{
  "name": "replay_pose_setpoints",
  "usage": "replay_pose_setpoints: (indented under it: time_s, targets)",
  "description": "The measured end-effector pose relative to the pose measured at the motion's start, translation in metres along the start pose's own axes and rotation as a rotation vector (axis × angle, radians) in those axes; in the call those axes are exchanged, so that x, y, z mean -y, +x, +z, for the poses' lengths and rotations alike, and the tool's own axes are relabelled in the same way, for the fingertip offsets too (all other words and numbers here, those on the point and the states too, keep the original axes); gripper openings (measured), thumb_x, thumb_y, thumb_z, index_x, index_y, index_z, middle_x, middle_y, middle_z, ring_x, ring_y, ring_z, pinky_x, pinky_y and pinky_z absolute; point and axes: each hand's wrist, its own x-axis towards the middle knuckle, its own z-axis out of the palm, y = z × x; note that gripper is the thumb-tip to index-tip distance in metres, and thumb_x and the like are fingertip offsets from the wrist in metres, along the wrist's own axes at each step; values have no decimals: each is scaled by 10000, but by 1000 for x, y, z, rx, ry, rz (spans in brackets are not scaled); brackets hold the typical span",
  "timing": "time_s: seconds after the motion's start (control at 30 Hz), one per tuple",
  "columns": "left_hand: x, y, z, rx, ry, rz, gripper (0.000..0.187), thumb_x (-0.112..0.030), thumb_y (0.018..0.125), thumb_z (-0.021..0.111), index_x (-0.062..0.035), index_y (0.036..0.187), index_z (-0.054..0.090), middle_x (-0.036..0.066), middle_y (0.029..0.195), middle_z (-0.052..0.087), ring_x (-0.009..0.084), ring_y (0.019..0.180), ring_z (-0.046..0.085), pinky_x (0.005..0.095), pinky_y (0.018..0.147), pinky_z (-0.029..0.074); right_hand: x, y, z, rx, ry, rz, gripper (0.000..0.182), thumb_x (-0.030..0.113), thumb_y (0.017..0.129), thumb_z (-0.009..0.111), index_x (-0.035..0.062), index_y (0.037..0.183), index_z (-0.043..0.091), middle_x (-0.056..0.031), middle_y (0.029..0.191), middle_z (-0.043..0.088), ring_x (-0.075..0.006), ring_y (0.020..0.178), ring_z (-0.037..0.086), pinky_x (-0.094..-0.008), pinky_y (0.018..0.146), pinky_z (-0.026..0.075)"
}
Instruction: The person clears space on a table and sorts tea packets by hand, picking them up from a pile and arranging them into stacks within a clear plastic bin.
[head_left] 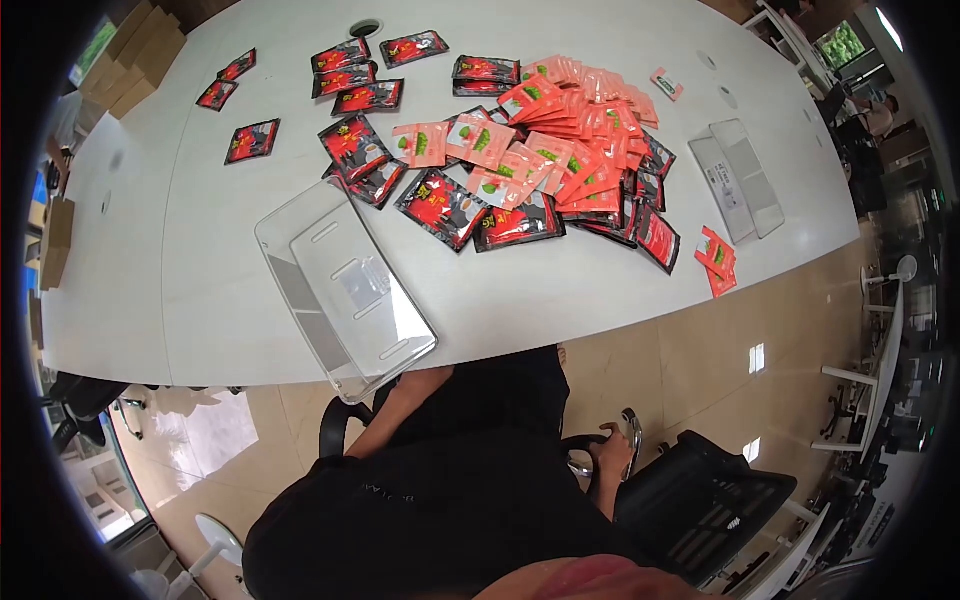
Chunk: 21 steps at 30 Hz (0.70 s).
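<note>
My right hand [612,447] is down beside my seat, fingers curled on a chrome chair armrest [583,462]. My left forearm [398,412] reaches up to the table's near edge, and the hand itself is hidden beneath the edge. Just above it an empty clear plastic tray [300,300] lies on the white table [180,300], one corner overhanging the edge. Further back lies a heap of orange-pink sachets [570,130] mixed with red-and-black sachets [440,205]. Neither hand touches them.
More red-and-black sachets [252,140] are scattered at the far left of the table. A second clear tray [740,178] sits at the right, with a few sachets [716,258] near it. Cardboard boxes [140,50] stand at the far left corner. A black office chair [715,500] is at my right.
</note>
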Motion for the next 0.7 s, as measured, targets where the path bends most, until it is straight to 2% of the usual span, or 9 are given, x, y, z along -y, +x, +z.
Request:
replay_pose_setpoints:
  time_s: [0.03, 0.1, 0.2, 0.33, 0.4, 0.53, 0.6, 0.67, 0.7]
  targets:
    - [-8, 13, -9, 0, 3, -5, 227, -190, 872, 702, -17, 1015, 673, 155, 889, 659, 335, 843, 650, 466, 764, 518, -4, 6, 3, 54, -69, -44, 525, 266, 666, 827, 188, 1163, 675, -162, 1052, 732, -355, 1021, 698, -419, 918, 538]
    - [-27, 38, -31, 502, -849, -434, 287, -303, 925, 703, -23, 939, 639, 109, 785, 617, 264, 713, 604, 421, 683, 496, -5, 22, 8, 80, -125, -80, 569, 315, 675, 855, 168, 1192, 666, -135, 1054, 737, -317, 1050, 692, -401, 927, 526]
    - [-53, 50, -35, 630, -1127, -308, 330, -351, 964, 676, -33, 902, 609, 71, 725, 581, 209, 658, 567, 375, 641, 475, 16, 47, -22, 65, 105, -244, 546, 343, 757, 849, 116, 1217, 661, -107, 1040, 741, -263, 1052, 687, -368, 936, 504]
    - [-58, 55, 1, 635, -1073, -244, 279, -311, 970, 682, -41, 928, 625, 49, 756, 597, 187, 672, 571, 357, 626, 471, 104, 23, -168, 229, 746, -771, 211, 163, 940, 678, 32, 1101, 717, -123, 1000, 733, -256, 953, 676, -356, 882, 498]
    - [-45, 46, 39, 59, -821, -175, 235, -271, 954, 708, -46, 948, 642, 40, 802, 621, 164, 720, 580, 344, 667, 483, 136, -5, -235, 165, 777, -1120, 173, 108, 952, 624, 22, 1049, 739, -129, 984, 731, -268, 937, 672, -373, 861, 501]
    - [-39, 52, 29, 108, -705, -233, 233, -270, 954, 709, -47, 948, 643, 40, 804, 622, 165, 723, 581, 345, 670, 483, 169, -47, -299, -22, 916, -1620, 188, 110, 950, 587, 9, 1020, 730, -149, 984, 726, -276, 953, 667, -400, 836, 507]
    - [-61, 89, 45, 126, -633, -243, 232, -270, 954, 709, -47, 949, 643, 40, 806, 623, 166, 725, 582, 345, 672, 484, 174, -57, -303, 237, 1712, -1804, 616, 452, 1105, 255, -14, 932, 618, -135, 737, 693, -158, 348, 548, -214, 364, 469]
    - [-42, 86, 34, 129, -577, -246, 231, -269, 954, 709, -47, 949, 644, 41, 808, 623, 166, 727, 583, 345, 674, 484, 179, -60, -323, 516, 1746, -1796, 577, 355, 1109, 308, -54, 833, 606, -173, 663, 668, -206, 390, 600, -290, 425, 550]
    - [-28, 60, 15, 132, -561, -245, 231, -269, 954, 709, -48, 949, 644, 41, 809, 624, 167, 728, 583, 345, 675, 484, 188, -53, -328, 876, 1666, -1997, 447, 320, 1053, 432, -5, 805, 612, -215, 723, 662, -255, 480, 628, -336, 430, 526]
